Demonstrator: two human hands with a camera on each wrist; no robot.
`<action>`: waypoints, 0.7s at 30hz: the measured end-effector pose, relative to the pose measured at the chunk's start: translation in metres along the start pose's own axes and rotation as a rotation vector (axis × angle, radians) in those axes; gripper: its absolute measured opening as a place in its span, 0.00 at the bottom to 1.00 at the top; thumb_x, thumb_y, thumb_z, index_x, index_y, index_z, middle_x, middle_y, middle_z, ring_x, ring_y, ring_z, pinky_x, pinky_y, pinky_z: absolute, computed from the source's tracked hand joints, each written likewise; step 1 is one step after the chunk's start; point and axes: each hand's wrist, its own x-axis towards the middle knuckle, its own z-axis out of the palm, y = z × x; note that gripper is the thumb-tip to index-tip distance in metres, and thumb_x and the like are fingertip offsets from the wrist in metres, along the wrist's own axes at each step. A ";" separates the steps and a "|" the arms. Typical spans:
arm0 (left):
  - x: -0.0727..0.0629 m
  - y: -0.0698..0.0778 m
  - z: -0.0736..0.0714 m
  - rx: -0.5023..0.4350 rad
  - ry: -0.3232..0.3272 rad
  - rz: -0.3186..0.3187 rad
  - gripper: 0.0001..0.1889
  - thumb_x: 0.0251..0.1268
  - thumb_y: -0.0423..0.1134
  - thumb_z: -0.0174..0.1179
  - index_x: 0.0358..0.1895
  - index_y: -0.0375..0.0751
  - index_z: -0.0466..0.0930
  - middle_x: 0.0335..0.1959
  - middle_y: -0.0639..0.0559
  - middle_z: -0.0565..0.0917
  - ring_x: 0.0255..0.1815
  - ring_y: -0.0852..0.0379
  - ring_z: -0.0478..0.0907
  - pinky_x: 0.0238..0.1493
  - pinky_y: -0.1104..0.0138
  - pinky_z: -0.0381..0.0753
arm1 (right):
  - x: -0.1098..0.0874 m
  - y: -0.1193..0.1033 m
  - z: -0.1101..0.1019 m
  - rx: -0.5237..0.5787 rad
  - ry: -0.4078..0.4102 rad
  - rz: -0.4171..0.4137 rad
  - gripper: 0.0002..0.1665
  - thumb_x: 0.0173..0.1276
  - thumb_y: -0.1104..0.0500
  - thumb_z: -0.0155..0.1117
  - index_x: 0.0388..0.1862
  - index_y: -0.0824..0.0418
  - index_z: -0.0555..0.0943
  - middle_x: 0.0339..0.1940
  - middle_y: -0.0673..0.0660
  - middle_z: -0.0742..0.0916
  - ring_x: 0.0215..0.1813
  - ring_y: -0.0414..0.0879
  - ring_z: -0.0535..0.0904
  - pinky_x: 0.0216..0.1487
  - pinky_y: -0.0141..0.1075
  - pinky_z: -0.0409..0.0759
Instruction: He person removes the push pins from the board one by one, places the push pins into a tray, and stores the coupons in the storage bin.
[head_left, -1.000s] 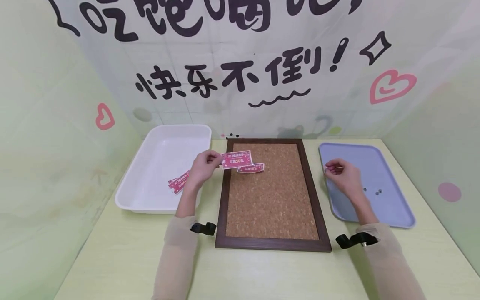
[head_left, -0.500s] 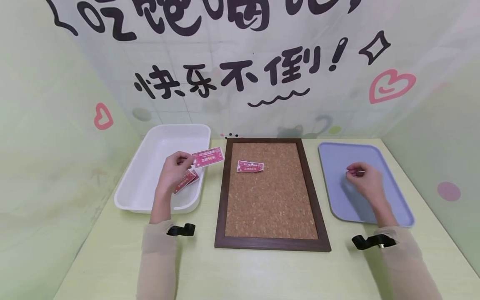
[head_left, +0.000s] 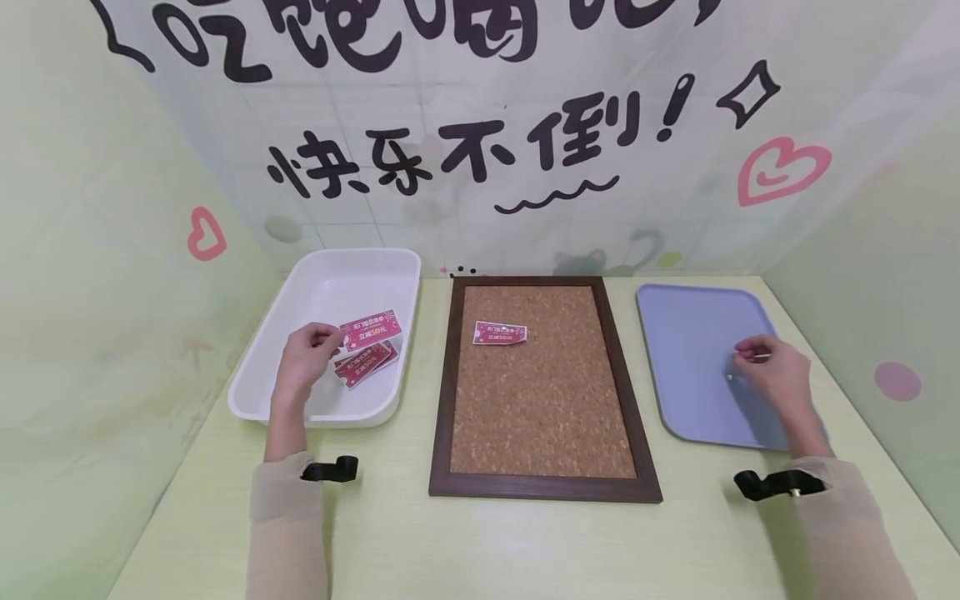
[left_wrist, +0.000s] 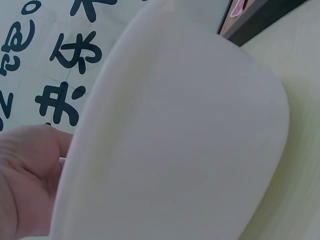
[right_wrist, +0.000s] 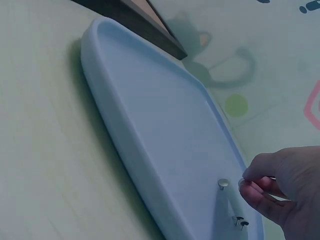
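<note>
Over the white bin (head_left: 258, 367), my left hand (head_left: 303, 358) pinches a pink coupon (head_left: 372, 332) by its left end. Several more coupons (head_left: 367, 367) lie beneath it in the bin. In the left wrist view the bin's wall (left_wrist: 175, 125) hides the fingertips of the left hand (left_wrist: 30, 185). My right hand (head_left: 780, 371) is over the blue tray (head_left: 690, 333), thumb and fingers pinching a small shiny thing, probably a thumbtack (right_wrist: 241, 183). Loose thumbtacks (right_wrist: 223, 183) lie on the tray below. One coupon (head_left: 500, 333) is on the cork board (head_left: 540, 408), upper left.
The cork board's dark wooden frame (head_left: 546, 488) lies between the bin and the tray on the pale table (head_left: 525, 550). A printed backdrop (head_left: 450, 225) rises right behind all three, with side panels at left and right.
My left hand has carried its coupon leftward from the board to above the bin. My right hand has moved right, from the tray's left edge to over its right half.
</note>
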 end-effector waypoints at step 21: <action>0.009 -0.028 0.000 0.245 -0.074 -0.169 0.20 0.77 0.42 0.54 0.55 0.25 0.75 0.47 0.33 0.78 0.43 0.47 0.74 0.41 0.61 0.73 | 0.003 0.009 0.000 -0.117 -0.049 -0.013 0.08 0.62 0.68 0.67 0.37 0.73 0.82 0.31 0.66 0.87 0.30 0.36 0.74 0.32 0.28 0.68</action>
